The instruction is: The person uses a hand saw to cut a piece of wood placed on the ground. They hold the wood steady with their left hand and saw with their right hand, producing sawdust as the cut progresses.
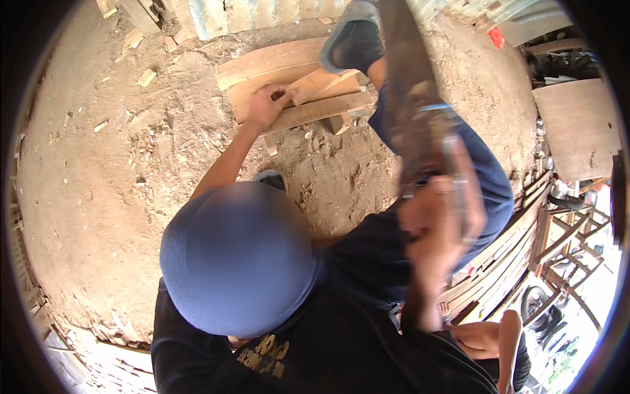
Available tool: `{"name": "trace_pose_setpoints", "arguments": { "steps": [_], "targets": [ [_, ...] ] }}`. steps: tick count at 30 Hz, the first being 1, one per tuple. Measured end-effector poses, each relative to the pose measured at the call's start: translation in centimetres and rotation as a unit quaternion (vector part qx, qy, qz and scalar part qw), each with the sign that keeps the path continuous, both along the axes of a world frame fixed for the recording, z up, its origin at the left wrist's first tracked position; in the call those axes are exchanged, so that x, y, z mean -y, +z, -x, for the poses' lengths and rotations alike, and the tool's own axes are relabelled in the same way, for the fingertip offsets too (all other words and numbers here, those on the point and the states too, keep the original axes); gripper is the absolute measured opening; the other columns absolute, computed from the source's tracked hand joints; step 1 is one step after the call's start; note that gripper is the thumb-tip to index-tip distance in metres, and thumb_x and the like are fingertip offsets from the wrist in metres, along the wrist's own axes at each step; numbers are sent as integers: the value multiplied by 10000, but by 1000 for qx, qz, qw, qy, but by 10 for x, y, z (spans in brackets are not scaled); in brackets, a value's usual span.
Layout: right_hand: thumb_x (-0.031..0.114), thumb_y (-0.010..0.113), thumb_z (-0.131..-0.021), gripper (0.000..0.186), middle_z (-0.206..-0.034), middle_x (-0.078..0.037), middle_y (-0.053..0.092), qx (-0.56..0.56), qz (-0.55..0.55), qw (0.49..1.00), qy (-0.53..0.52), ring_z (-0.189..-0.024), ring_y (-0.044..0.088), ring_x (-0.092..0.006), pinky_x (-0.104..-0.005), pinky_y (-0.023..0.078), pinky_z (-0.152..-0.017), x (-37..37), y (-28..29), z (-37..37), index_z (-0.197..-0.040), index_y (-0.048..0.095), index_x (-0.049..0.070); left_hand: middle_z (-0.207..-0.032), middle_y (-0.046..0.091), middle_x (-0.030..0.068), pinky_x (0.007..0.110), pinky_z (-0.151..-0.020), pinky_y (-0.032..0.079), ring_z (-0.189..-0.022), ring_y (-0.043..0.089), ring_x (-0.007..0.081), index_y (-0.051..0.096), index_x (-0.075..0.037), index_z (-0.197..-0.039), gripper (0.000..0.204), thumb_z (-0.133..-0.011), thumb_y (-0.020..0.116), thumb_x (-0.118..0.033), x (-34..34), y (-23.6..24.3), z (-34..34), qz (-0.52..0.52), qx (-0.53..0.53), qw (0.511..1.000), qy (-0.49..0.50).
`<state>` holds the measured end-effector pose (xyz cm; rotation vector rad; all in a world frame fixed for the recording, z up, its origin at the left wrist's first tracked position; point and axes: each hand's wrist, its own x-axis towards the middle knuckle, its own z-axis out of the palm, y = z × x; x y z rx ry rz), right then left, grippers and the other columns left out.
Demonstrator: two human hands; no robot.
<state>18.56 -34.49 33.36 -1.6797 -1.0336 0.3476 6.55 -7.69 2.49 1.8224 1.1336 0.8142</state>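
My left hand point(266, 108) has its fingers curled on a short, angled wooden piece point(315, 85) that rests on pale boards point(262, 62). A narrow plank point(321, 111) lies along their near side, with small blocks under it. My right hand point(430, 210), smeared by motion, is closed on a long, dark tool point(410, 59) with a blue band, raised to the right of the boards; its exact kind is too blurred to tell. A sandalled foot point(354, 43) presses near the boards' far end. A blue cap point(230, 269) covers much of the lower middle view.
Corrugated sheet point(262, 13) edges the far side of the dirt floor with wood chips point(147, 77). At right are a plywood panel point(574, 125), stacked planks point(499, 269), a wooden frame and a wheel point(535, 302). Another person's bare arm point(508, 341) and leg show at lower right.
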Motion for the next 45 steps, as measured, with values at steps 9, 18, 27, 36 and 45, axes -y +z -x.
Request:
{"name": "trace_pose_setpoints", "arguments": {
  "steps": [9,18,27,36,45],
  "targets": [
    [95,616,-939,508,-932,-108,677,-125,94,987,40,-775,605,-77,-232,493,-674,-14,-151,35,-1398,462,-58,-834,709,82,285,-719,519,-767,635,106,716,-3,-1015,290,-888,739,-263,11,26,-2,50,42,998,11],
    [62,619,-922,521,-812,-163,699,-162,127,976,69,-721,648,-89,-253,511,-622,-16,-172,40,-1398,450,-67,-913,720,110,294,-755,528,-797,657,150,717,-9,-1013,360,-888,729,-347,4,9,2,62,-20,998,24],
    [53,618,-918,560,-835,-184,700,-109,91,987,77,-718,682,-120,-269,524,-625,-18,-180,37,-1430,413,-42,-888,706,80,294,-757,518,-807,653,160,712,-60,-952,374,-852,753,-419,-3,20,-5,65,-36,997,34],
    [52,616,-918,618,-811,-155,689,-155,127,977,69,-678,687,-136,-271,526,-600,-22,-172,40,-1471,351,-20,-764,680,52,299,-651,500,-687,633,150,687,-68,-868,361,-845,756,-422,5,21,-13,10,-51,998,25],
    [27,645,-873,908,-705,-30,570,-271,169,933,163,-620,570,-72,-234,479,-614,-34,-171,66,-1553,44,22,-703,651,43,305,-602,481,-624,597,167,662,-68,-838,355,-850,751,-412,4,0,-9,22,24,999,36]
  ]
}}
